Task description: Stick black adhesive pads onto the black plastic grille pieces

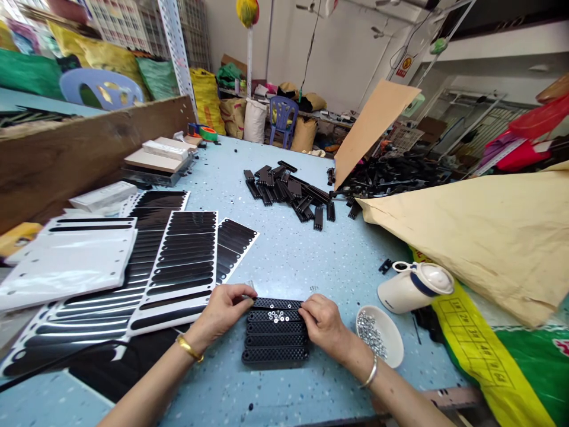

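Note:
Several black bars (275, 341) with a textured face and rounded ends lie side by side in front of me. At the far side of this row is another black textured bar (281, 304), slightly tilted against the others. Its left end is pinched between the thumb and fingers of my left hand (224, 311). The fingers of my right hand (326, 325) are closed on its right end. Small silver nuts (278, 317) are scattered on top of the bars. Beside my right hand stands a white bowl (397, 337) holding many small metal pieces (370, 333).
Sheets of black strips (182, 255) cover the table's left side, by a stack of white sheets (66, 255). Black parts (288, 190) are heaped farther back. A white lidded mug (402, 290) stands at right, near brown paper (480, 231). A wooden board (98, 148) edges the left.

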Demonstrator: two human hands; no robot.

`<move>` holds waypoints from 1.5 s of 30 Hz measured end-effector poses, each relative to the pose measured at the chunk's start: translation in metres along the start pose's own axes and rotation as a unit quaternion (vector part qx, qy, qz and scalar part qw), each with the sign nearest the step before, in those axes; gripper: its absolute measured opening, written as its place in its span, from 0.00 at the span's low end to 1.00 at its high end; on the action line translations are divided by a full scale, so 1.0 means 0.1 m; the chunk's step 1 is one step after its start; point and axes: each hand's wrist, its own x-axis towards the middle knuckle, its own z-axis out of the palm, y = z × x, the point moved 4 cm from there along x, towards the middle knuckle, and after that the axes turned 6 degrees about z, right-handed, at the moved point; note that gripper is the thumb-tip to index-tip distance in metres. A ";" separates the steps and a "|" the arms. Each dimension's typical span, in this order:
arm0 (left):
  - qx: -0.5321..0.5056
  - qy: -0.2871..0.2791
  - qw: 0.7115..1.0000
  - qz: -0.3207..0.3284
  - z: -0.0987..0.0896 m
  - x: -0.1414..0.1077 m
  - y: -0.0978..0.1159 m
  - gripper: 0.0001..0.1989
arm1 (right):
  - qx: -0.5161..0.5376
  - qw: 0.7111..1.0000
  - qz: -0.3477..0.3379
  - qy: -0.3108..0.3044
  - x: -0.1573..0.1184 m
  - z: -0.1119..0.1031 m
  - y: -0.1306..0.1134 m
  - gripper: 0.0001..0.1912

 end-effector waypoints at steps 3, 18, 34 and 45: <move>0.039 -0.019 0.999 0.018 0.00 -0.01 0.02 0.12 | -0.001 1.000 -0.002 0.000 0.00 0.00 -0.01 0.13; 0.158 -0.063 0.980 0.100 0.04 0.08 0.23 0.11 | -0.011 1.000 -0.012 -0.016 0.01 -0.01 0.00 0.14; -0.026 -0.003 0.997 -0.071 0.05 0.13 -0.03 0.07 | 0.005 0.999 -0.002 -0.040 0.03 0.01 0.02 0.13; -0.145 -0.032 0.977 -0.155 0.07 0.13 -0.06 0.05 | 0.009 0.999 -0.001 -0.047 0.02 0.03 0.04 0.13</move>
